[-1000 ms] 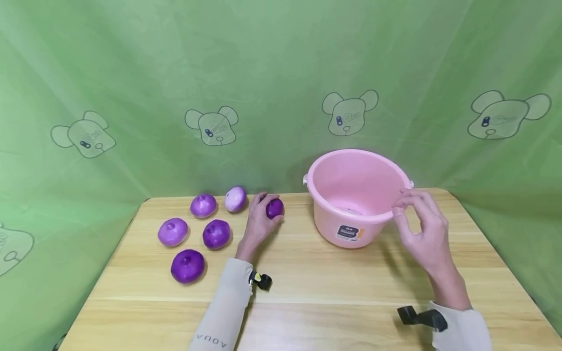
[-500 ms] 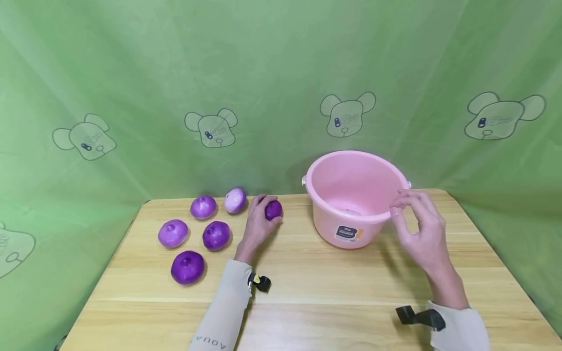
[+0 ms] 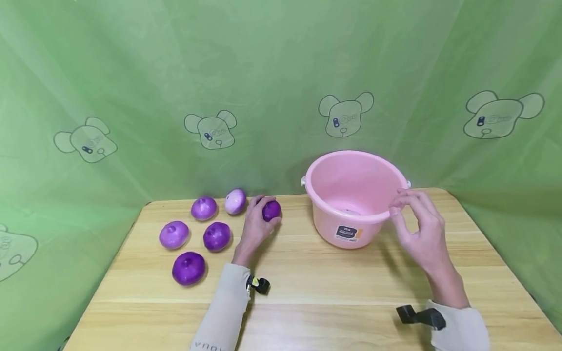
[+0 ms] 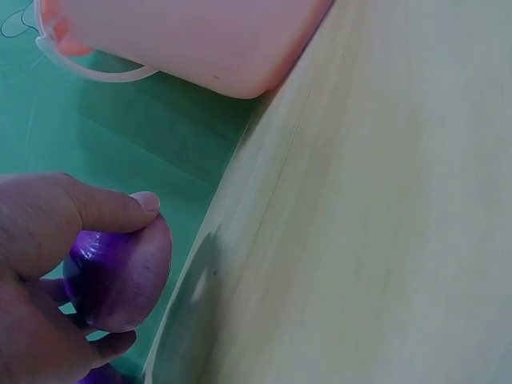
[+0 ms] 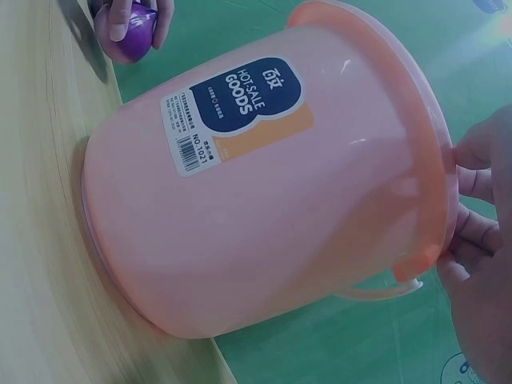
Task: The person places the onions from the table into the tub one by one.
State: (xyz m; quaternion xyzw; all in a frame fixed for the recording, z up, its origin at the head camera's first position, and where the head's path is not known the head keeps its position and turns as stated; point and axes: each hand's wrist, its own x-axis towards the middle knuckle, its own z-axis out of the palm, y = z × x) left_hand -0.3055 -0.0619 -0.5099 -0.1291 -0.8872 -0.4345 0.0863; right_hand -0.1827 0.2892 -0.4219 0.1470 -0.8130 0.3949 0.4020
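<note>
My left hand (image 3: pixel 256 222) holds a dark purple onion (image 3: pixel 271 210) near the back edge of the wooden table. In the left wrist view, thumb and fingers curl round this onion (image 4: pixel 128 276); whether it touches the table is unclear. To the right stands a pink bucket (image 3: pixel 347 222), upright, with a label on its front. Its right rim is pinched between the thumb and fingers of my right hand (image 3: pixel 421 234). The right wrist view shows the fingertips on the bucket's rim (image 5: pixel 436 144) close up. Inside the bucket, the visible part of the floor bears no onions.
Several more onions lie left of my left hand, among them a pale one (image 3: pixel 235 201), a lilac one (image 3: pixel 174 234) and a deep purple one (image 3: pixel 189 268). A green curtain (image 3: pixel 272 97) with bear-head prints hangs right behind the wooden table (image 3: pixel 316 297).
The head view has shifted slightly. My left hand and its onion have drifted a touch leftward; my right hand keeps its hold on the bucket's rim.
</note>
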